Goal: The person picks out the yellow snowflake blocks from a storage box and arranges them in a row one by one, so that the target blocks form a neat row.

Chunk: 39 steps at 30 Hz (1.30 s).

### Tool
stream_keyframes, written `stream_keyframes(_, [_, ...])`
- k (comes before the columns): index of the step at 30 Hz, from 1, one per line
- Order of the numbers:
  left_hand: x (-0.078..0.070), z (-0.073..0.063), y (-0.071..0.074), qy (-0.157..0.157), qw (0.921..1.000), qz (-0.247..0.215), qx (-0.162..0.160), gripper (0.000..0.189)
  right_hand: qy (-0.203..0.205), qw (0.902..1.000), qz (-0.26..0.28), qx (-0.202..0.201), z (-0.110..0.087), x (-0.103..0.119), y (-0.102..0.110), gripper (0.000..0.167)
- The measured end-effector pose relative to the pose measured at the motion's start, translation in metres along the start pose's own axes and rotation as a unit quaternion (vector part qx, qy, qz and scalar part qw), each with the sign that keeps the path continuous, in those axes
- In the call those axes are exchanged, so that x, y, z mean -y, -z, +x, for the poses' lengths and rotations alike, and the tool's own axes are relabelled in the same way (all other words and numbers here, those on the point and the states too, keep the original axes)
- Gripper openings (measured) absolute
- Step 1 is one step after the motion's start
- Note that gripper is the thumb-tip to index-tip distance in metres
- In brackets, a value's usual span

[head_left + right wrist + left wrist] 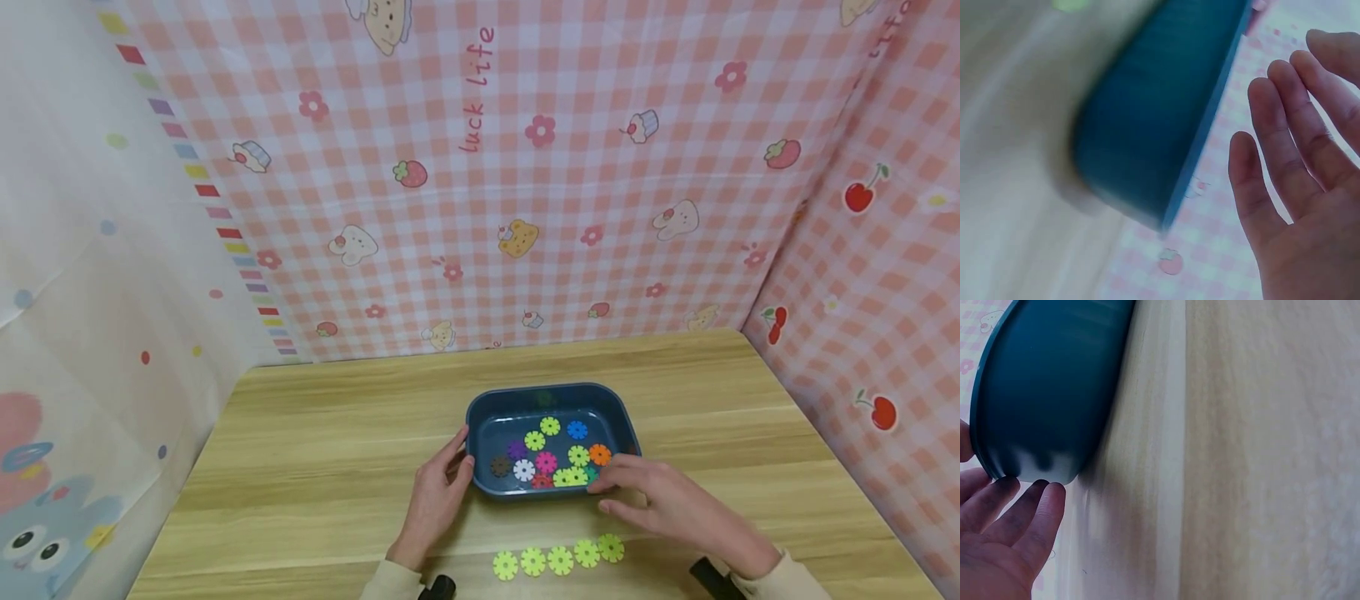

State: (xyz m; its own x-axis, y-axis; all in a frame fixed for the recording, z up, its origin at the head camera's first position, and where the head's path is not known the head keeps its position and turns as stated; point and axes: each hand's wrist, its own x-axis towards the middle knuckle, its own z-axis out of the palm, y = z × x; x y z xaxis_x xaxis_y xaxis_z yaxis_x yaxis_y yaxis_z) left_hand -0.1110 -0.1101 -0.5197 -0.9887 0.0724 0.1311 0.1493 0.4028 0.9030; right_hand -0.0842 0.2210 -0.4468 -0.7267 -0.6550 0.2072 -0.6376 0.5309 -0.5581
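Note:
A dark blue rectangular tray (551, 495) stands on the table, with several notched plastic snowflake discs inside. Among them are a blue disc (577, 430), an orange disc (600, 454), a white disc (524, 470) and a pink disc (546, 462). My left hand (437, 492) touches the tray's left end; in the left wrist view its fairly straight fingers (1044, 519) rest against the outer wall. Over the near right corner of the tray is my right hand (647, 493). The right wrist view shows its fingers (1300, 131) extended and apart from the tray, with nothing held.
In front of the tray, several yellow-green snowflake discs (560, 561) lie in a row on the wood-grain table (337, 450). A pink checked cloth (480, 208) hangs behind the table, and more patterned cloth borders the left and right sides.

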Motion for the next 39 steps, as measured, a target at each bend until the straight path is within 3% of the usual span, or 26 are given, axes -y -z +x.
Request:
stream_keyframes(5, [0.0,0.0,0.0,-0.005,1.0,-0.006,-0.001,0.047,0.049,0.9973,-0.007,-0.054,0.018,-0.004,0.011,0.014])
stream_keyframes(10, [-0.002,-0.001,0.0,0.003,1.0,-0.009,0.001,0.048,0.054,0.9965,-0.021,-0.061,0.036,-0.006,0.024,0.016])
stream_keyframes(24, [-0.002,0.0,0.0,0.013,0.9999,-0.001,0.0,0.047,0.014,0.9983,-0.056,0.008,0.084,-0.013,0.04,0.019])
stream_keyframes(39, [-0.001,-0.001,0.001,0.006,1.0,-0.004,0.003,0.048,-0.027,0.9944,-0.056,0.086,0.124,-0.03,0.027,0.024])
